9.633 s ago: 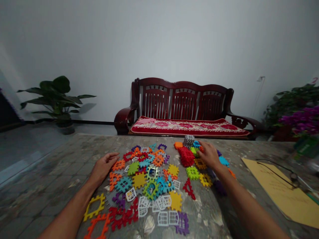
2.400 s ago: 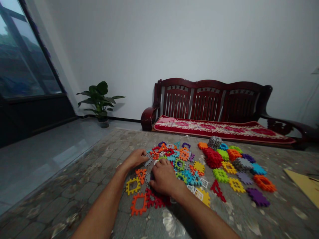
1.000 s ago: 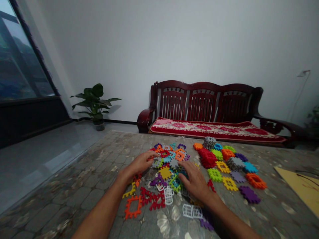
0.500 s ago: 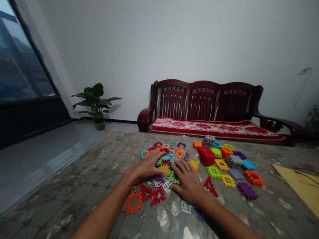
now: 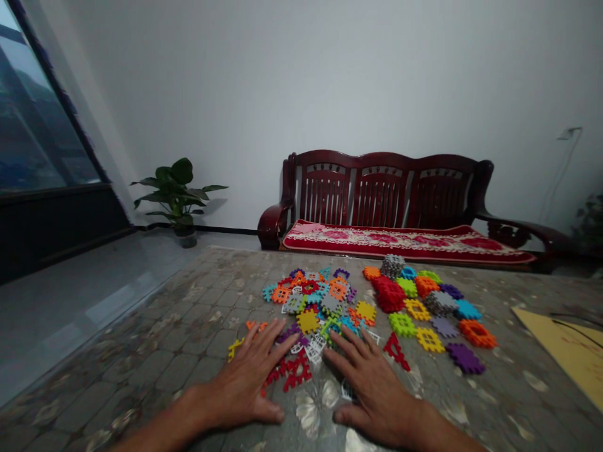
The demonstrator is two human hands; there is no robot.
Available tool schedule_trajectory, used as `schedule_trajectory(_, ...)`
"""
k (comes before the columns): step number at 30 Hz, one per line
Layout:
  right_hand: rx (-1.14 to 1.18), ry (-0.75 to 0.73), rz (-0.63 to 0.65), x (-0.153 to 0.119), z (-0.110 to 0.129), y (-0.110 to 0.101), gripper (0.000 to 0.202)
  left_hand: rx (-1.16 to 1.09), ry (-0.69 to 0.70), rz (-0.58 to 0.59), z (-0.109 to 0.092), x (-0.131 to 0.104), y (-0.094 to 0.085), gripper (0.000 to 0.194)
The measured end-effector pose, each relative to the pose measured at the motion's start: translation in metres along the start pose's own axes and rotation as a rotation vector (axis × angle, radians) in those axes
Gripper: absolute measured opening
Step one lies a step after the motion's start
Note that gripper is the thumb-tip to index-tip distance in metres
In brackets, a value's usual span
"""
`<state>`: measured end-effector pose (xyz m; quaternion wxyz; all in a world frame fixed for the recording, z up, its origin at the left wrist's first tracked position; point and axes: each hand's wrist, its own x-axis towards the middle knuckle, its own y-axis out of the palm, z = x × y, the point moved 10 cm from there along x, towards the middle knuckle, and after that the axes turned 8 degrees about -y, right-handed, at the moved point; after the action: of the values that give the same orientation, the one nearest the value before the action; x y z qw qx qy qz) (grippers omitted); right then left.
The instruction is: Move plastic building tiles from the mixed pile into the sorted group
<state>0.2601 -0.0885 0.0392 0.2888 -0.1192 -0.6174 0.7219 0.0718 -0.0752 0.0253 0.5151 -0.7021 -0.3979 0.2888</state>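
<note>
Tabletop [image 5: 188, 307] with colourful notched pieces [image 5: 308, 322]

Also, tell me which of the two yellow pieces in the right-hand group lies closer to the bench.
The yellow piece just right of the red stack. The other yellow piece lies nearer the person, just right of a lime-green piece.

Shows bare left hand [image 5: 245, 380] and bare right hand [image 5: 374, 386], thumb and four fingers on each. Has long, narrow fingers, thicker thumbs with rounded tips. Narrows at wrists, then runs into bare left forearm [image 5: 164, 422] and bare right forearm [image 5: 440, 433], cut off by frame edge.
</note>
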Motion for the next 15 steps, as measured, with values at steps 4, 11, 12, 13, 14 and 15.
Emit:
schedule_trajectory(4, -0.023, 0.012, -0.001, 0.009, -0.009, 0.002, 0.077, 0.045, -0.031, -0.033, 0.01, -0.007, 0.013, 0.103)
schedule_trajectory(11, -0.073, 0.105, -0.076, 0.045, -0.038, -0.003, 0.075, 0.083, -0.038, -0.146, 0.025, 0.038, 0.008, 0.096)
schedule_trajectory(12, -0.077, 0.117, -0.082, 0.048, -0.041, -0.003, 0.073, 0.083, -0.029, -0.147, 0.025, 0.043, 0.007, 0.096)
schedule_trajectory(13, -0.077, 0.13, -0.086, 0.051, -0.044, -0.004, 0.071, 0.082, -0.02, -0.145, 0.024, 0.046, 0.006, 0.096)
schedule_trajectory(14, -0.076, 0.144, -0.089, 0.052, -0.046, -0.005, 0.069, 0.081, -0.01, -0.143, 0.021, 0.048, 0.006, 0.096)
schedule_trajectory(15, -0.074, 0.163, -0.096, 0.052, -0.048, -0.007, 0.067, 0.082, 0.001, -0.14, 0.017, 0.05, 0.005, 0.095)
